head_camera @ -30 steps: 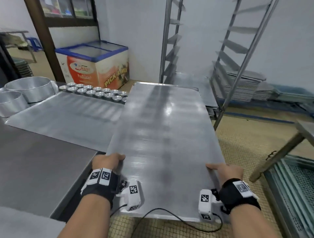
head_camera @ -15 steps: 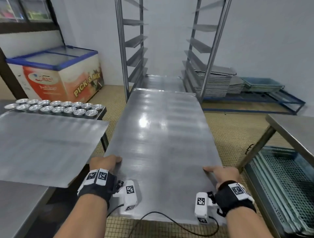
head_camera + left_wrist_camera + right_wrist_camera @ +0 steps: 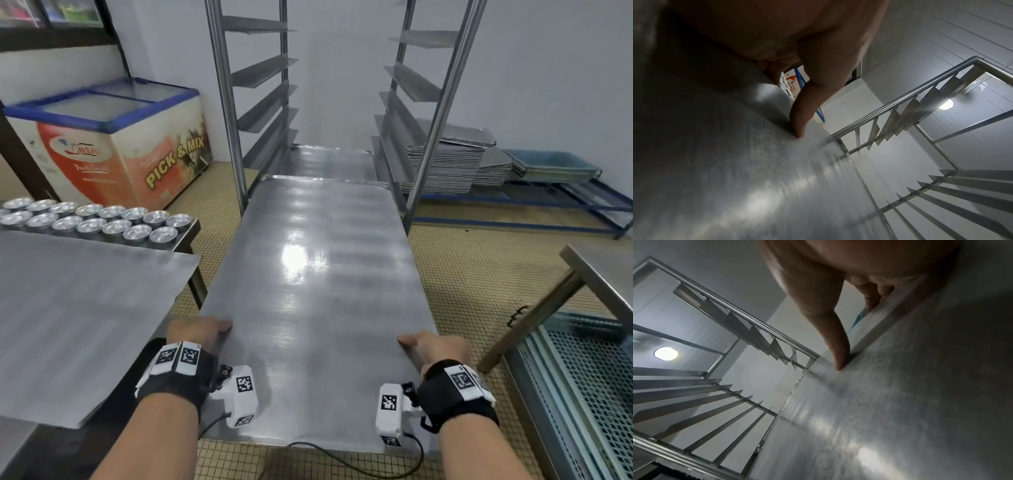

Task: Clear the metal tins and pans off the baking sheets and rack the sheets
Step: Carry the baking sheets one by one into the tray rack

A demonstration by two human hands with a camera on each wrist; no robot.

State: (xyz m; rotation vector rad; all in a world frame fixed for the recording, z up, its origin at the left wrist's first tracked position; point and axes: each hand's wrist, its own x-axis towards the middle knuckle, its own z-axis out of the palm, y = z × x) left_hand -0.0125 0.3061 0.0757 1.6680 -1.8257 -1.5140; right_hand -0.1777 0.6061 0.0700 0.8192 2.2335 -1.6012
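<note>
- Yellow small-tile floor [image 3: 479, 274], pale walls; tall stainless steel tray rack [image 3: 233, 113] with angled side runners stands straight ahead.
- Large flat grey metal baking sheet [image 3: 315, 291] is held level in the air over the floor, long axis pointing at the rack; its far edge lies between the rack's two front posts, low in the frame.
- Left hand [image 3: 197, 330] grips the sheet's left long edge near the near corner: thumb [image 3: 803, 116] pressed on top, remaining fingers curled under the edge.
- Right hand [image 3: 436, 347] grips the right long edge opposite, same hold: thumb [image 3: 840, 352] flat on top, fingers wrapped beneath.
- Second grey baking sheet [image 3: 85, 308] lies on the steel worktop at left, its corner overhanging the worktop's edge.
- Two rows of small round metal tins [image 3: 102, 219] sit along the worktop's far edge.
- Blue-rimmed chest freezer [image 3: 113, 147] marked "PICK & MIX" stands behind the worktop.
- Stack of grey metal trays [image 3: 452, 164] rests on a low blue frame right of the rack.
</note>
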